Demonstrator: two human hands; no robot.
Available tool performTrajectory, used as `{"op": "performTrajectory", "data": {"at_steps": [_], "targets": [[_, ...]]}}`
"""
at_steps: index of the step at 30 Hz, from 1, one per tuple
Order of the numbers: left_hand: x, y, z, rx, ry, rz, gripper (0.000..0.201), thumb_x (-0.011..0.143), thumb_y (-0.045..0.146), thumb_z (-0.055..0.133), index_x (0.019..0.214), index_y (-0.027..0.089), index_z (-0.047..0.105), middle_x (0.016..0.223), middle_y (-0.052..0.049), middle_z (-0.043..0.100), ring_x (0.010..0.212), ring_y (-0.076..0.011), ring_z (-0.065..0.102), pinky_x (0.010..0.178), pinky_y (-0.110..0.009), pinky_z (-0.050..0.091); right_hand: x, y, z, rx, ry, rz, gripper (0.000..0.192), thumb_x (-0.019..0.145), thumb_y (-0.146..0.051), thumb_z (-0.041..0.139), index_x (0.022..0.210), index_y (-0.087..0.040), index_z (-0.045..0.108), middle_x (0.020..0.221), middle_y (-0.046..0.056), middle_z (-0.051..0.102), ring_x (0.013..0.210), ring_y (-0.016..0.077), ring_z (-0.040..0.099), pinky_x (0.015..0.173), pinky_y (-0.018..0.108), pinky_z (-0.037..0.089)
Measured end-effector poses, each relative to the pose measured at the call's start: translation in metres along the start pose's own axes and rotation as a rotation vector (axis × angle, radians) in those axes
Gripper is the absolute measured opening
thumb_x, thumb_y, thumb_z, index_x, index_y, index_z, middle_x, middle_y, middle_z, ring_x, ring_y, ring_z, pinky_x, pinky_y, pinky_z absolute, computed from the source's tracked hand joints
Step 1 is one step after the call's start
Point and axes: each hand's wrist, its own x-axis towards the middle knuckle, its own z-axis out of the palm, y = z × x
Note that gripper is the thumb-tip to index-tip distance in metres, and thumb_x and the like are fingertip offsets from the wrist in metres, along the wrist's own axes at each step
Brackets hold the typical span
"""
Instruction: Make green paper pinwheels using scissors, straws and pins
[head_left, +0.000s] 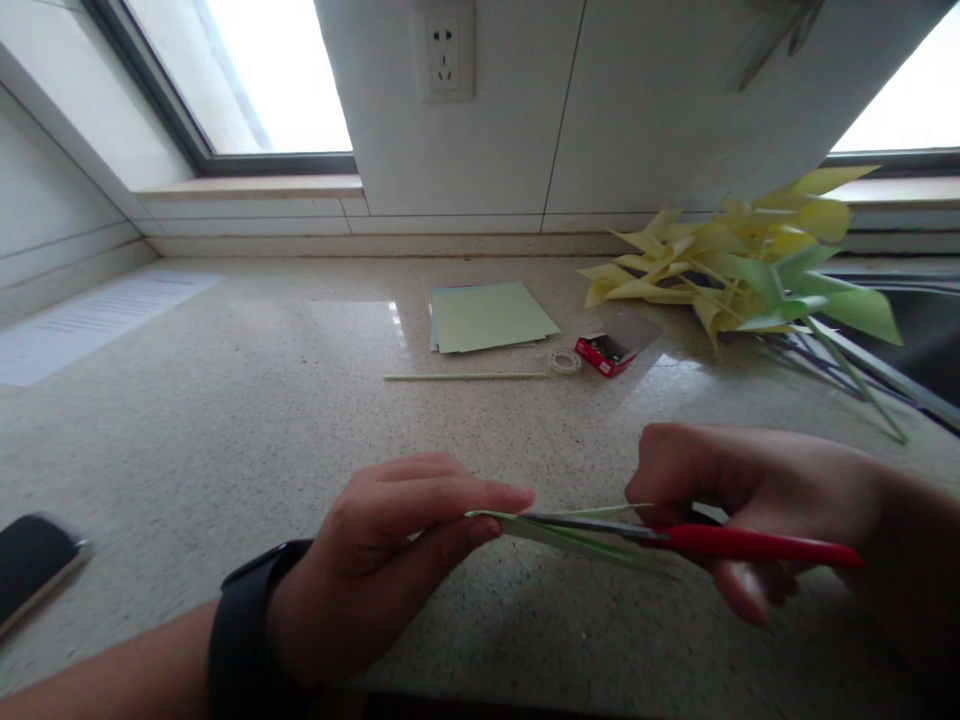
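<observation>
Between the thumb and fingers of my left hand (397, 540) is pinched a sheet of light green paper (559, 538), seen nearly edge-on above the counter. My right hand (750, 510) grips red-handled scissors (720, 543), with fingers around the handles. Their metal blades point left and lie along the paper, the tips close to my left fingertips. Strips of the paper show on either side of the blades. A black watch (251, 630) is on my left wrist.
Behind my hands lie a stack of coloured paper (491, 318), a thin stick (465, 377), a tape roll (564, 362) and a small red box (604, 355). Paper pinwheels (750, 260) lie by the sink (930, 330). A phone (34, 565) and a printed sheet (97, 320) are leftward.
</observation>
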Motion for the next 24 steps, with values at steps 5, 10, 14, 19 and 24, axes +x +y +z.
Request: {"op": "performTrajectory", "data": {"at_steps": [5, 10, 14, 19, 24], "targets": [[0.001, 0.000, 0.001, 0.002, 0.018, -0.012, 0.021, 0.097, 0.020, 0.063, 0.112, 0.021, 0.077, 0.088, -0.008, 0.080, 0.078, -0.0175, 0.073, 0.069, -0.027, 0.057, -0.002, -0.004, 0.002, 0.121, 0.067, 0.068, 0.047, 0.073, -0.058, 0.080, 0.067, -0.015, 0.061, 0.051, -0.004, 0.057, 0.040, 0.0070, 0.049, 0.034, 0.016, 0.024], [0.001, -0.004, 0.003, -0.015, 0.014, -0.065, 0.026, 0.093, 0.017, 0.068, 0.118, 0.021, 0.074, 0.100, -0.008, 0.081, 0.088, -0.0176, 0.077, 0.078, -0.026, 0.060, -0.004, 0.001, 0.000, 0.099, 0.083, 0.041, 0.046, 0.073, -0.056, 0.082, 0.067, -0.016, 0.060, 0.054, -0.004, 0.059, 0.041, 0.0062, 0.049, 0.036, 0.016, 0.031], [0.001, -0.006, 0.005, -0.007, -0.039, -0.082, 0.028, 0.095, 0.018, 0.065, 0.121, 0.020, 0.073, 0.107, -0.009, 0.080, 0.090, -0.0180, 0.077, 0.080, -0.027, 0.061, -0.006, 0.003, -0.004, 0.029, 0.115, -0.013, 0.045, 0.078, -0.056, 0.078, 0.068, -0.015, 0.061, 0.052, -0.005, 0.056, 0.042, 0.0056, 0.045, 0.037, 0.016, 0.030], [0.002, -0.004, 0.006, -0.005, -0.141, -0.074, 0.030, 0.097, 0.016, 0.060, 0.124, 0.019, 0.071, 0.101, -0.008, 0.081, 0.083, -0.0164, 0.077, 0.075, -0.025, 0.060, -0.008, -0.011, -0.004, -0.109, 0.110, -0.116, 0.039, 0.088, -0.050, 0.071, 0.073, -0.014, 0.065, 0.058, -0.003, 0.060, 0.049, 0.0061, 0.048, 0.043, 0.016, 0.034], [0.003, -0.002, 0.004, -0.048, -0.210, -0.103, 0.031, 0.100, 0.015, 0.053, 0.124, 0.021, 0.071, 0.101, -0.007, 0.081, 0.088, -0.0154, 0.075, 0.080, -0.025, 0.058, -0.009, -0.012, -0.004, -0.099, 0.111, -0.081, 0.044, 0.085, -0.055, 0.072, 0.071, -0.014, 0.063, 0.058, -0.003, 0.059, 0.049, 0.0062, 0.049, 0.043, 0.016, 0.035]]}}
